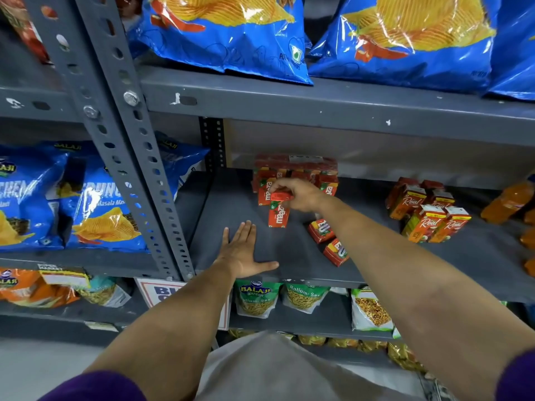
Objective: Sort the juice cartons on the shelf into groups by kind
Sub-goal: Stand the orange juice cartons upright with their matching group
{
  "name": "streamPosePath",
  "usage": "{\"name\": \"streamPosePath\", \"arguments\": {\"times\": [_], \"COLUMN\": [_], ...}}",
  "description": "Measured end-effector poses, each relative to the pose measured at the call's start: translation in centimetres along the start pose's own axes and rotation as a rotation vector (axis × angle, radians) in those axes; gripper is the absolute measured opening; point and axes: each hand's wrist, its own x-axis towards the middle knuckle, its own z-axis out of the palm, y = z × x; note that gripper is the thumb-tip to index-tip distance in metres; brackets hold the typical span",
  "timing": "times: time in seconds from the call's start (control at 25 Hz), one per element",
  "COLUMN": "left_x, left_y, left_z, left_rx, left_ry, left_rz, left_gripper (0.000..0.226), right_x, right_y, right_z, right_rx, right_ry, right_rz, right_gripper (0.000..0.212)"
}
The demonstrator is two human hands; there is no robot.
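Landmark: grey painted metal shelf (237, 198), middle tier of the rack.

Left of the shelf, past the perforated grey steel upright (121, 117): blue crinkled crisp bags (95, 215) on the neighbouring tier.

Left hand (241, 251): palm flat on the shelf near its front edge, fingers (246, 233) extended and close together, thumb spread out to the side. Holds nothing.

Behind that hand, toward the back of the shelf: cluster of small red Maaza juice cartons (295, 172), upright, some under a wrapped red pack. One more small red Maaza carton (278, 217) stands in front of the cluster, slightly tilted.

Right hand (301, 198): above that front carton, fingers (279, 186) pinching a small red carton (280, 196) by its top. Whether this carton touches the one below cannot be told.

Right of the front carton, under the right forearm: two red cartons lying on their sides (328, 238), one nearer the shelf front than the other, close together.

Further right on the shelf, well apart from the red cluster: group of orange-and-green Real juice cartons (428, 209), upright, packed together.

Far right edge of the shelf: orange plastic drink bottles (509, 201), partly cut off.
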Motion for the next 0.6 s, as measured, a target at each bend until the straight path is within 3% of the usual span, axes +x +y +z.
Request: {"name": "streamPosePath", "arguments": {"times": [0.24,0.32,0.44,0.6], "left_x": [-0.1,0.0,0.2,0.2], "left_y": [1.1,1.8,2.7,3.1], "left_z": [0.2,0.3,0.5,0.4], "left_rx": [0.011,0.011,0.018,0.026], "left_ry": [-0.006,-0.010,-0.021,-0.045], "left_rz": [0.000,-0.005,-0.017,-0.037], "left_gripper": [0.125,0.126,0.127,0.127], "right_x": [-0.7,-1.6,-3.5,-4.0], "right_y": [1.6,3.6,6.7,7.2], "right_z": [-1.2,-1.9,-1.5,-0.3], "right_rx": [0.028,-0.102,-0.447,-0.611], "right_ry": [-0.057,-0.075,-0.253,-0.285], "right_rz": [0.018,0.086,0.207,0.145], "right_gripper": [0.062,0.059,0.066,0.069]}}
